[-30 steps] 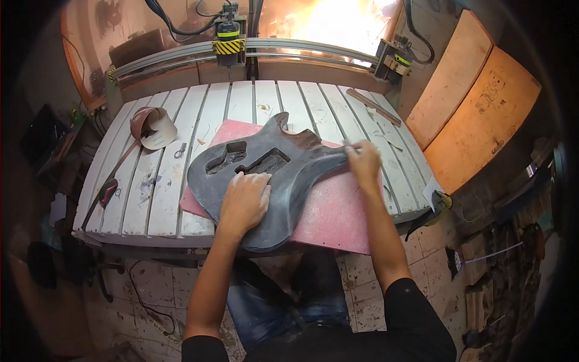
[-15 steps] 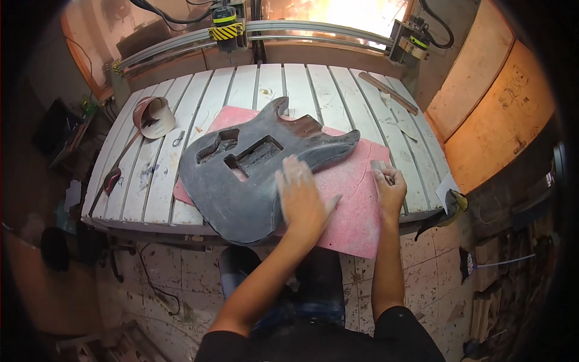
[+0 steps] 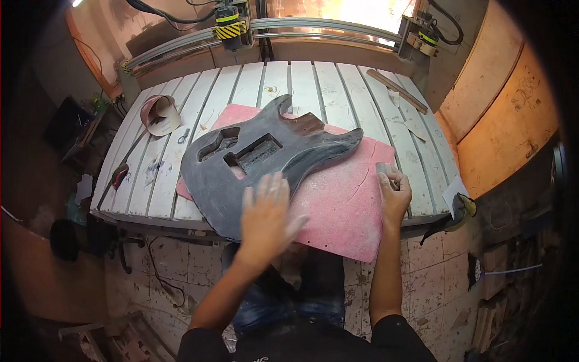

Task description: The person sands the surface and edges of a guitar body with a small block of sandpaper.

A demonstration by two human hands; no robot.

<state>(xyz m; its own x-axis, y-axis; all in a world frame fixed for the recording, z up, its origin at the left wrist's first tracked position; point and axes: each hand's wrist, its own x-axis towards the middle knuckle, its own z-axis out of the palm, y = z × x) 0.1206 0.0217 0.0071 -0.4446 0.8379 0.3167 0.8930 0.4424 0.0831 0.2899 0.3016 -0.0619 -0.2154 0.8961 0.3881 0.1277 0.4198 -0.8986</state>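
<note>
A dark grey electric guitar body [image 3: 241,175], dusted with pale powder, lies on a pink board [image 3: 344,199]. It has two routed cavities and a brown neck pocket at its far end. My left hand [image 3: 265,214] is over the near edge of the body, fingers spread and whitened with dust; whether the palm touches the surface I cannot tell. My right hand [image 3: 395,193] is at the board's right edge, closed around a small grey piece of sandpaper [image 3: 383,168], apart from the guitar body.
The board rests on a white slatted table [image 3: 199,90]. A curled reddish sheet [image 3: 161,116] and a red-and-black handled tool [image 3: 120,175] lie on the left. A wooden strip [image 3: 397,90] is at the far right. Behind runs a metal gantry [image 3: 325,25] with a spindle [image 3: 229,27].
My left hand has swept left and nearer to me across the guitar body. My right hand still holds the sandpaper in about the same place. The view has shifted slightly.
</note>
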